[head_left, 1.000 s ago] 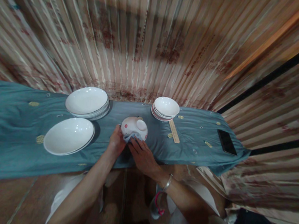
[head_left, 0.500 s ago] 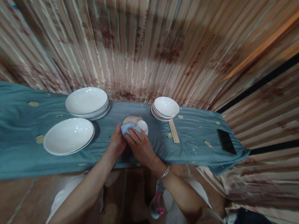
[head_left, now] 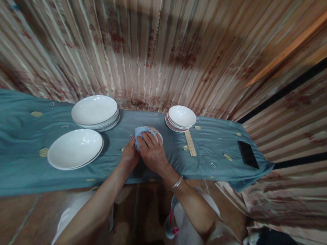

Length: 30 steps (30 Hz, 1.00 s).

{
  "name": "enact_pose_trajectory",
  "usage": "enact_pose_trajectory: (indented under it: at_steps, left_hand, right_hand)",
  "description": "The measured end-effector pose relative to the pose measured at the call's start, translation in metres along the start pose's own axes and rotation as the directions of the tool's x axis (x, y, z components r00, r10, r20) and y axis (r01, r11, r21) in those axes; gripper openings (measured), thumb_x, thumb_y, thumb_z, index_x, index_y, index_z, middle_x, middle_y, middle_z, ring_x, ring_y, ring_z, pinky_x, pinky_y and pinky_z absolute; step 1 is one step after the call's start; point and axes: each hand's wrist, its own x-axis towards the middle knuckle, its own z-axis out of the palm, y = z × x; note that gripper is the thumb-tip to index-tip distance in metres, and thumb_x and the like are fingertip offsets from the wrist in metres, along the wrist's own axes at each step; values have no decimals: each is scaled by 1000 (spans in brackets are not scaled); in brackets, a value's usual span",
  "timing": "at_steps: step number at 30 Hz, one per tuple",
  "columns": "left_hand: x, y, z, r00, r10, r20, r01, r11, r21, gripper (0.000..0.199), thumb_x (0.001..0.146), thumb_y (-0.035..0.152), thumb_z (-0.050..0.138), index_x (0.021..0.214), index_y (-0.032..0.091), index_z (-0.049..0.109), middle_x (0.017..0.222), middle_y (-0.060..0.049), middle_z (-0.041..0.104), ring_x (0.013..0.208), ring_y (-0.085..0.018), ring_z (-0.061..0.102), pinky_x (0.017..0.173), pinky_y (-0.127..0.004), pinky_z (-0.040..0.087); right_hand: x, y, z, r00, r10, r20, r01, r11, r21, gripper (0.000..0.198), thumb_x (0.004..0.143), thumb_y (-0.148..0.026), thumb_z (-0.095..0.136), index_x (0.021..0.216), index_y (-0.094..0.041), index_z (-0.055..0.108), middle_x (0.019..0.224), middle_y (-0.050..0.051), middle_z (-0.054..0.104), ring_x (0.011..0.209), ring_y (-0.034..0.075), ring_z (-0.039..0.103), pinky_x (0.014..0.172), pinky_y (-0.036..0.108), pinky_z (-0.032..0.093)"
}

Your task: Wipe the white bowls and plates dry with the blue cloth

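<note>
Bowl (head_left: 155, 129): wiping apparently under way, unfinished, inside the table's (head_left: 208, 163) front edge.
Left hand (head_left: 129, 156), half closed, is gripping its side; right hand (head_left: 153, 154), fingers slightly bent, is holding a cloth (head_left: 138, 132) against it. Bowl stack (head_left: 181, 117) by the back edge: waiting or done, cannot tell.

Left forearm (head_left: 99, 202) and right forearm (head_left: 193, 203) extend forward, angled inward. Left hand (head_left: 129, 157) curls, thumb uppermost, its fingers mostly hidden. Right hand (head_left: 152, 151) lies palm down, fingers (head_left: 150, 138) forward, slightly bent.
</note>
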Motion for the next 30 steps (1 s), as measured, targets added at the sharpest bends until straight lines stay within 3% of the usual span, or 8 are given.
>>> enact_pose_trajectory:
  at_steps: [9,17,24,30]
  left_hand:
    - [9,-4,-8,997,-24,78,26,999,-25,24,97,18,50,95,10,72,100,-10,77,114,-19,68,108,-30,47]
    - [11,-7,-6,995,-11,95,13,1000,-21,26,97,16,47,90,11,71,90,-9,77,114,-20,68,106,-33,49]
    - [14,-11,-8,990,51,135,-52,999,6,17,91,18,57,87,10,72,90,-12,77,113,-24,68,106,-36,50]
    - [18,-16,-12,981,105,161,-108,994,6,17,84,25,69,90,9,71,86,-12,76,109,-27,69,103,-42,51]
  right_hand:
    - [18,-1,-1,996,90,26,-91,996,21,34,101,-27,53,132,-18,60,140,12,62,135,26,49,120,48,28]
    - [33,2,-8,984,162,80,-166,985,48,33,102,-28,47,128,-13,63,133,15,64,126,29,53,114,49,36]
    - [40,23,-3,976,208,64,-217,949,229,33,100,-19,43,124,-12,66,128,15,67,123,24,58,113,43,41]
    - [41,41,4,949,306,71,-308,863,401,32,100,-17,42,118,-15,68,126,14,71,122,23,62,115,42,41]
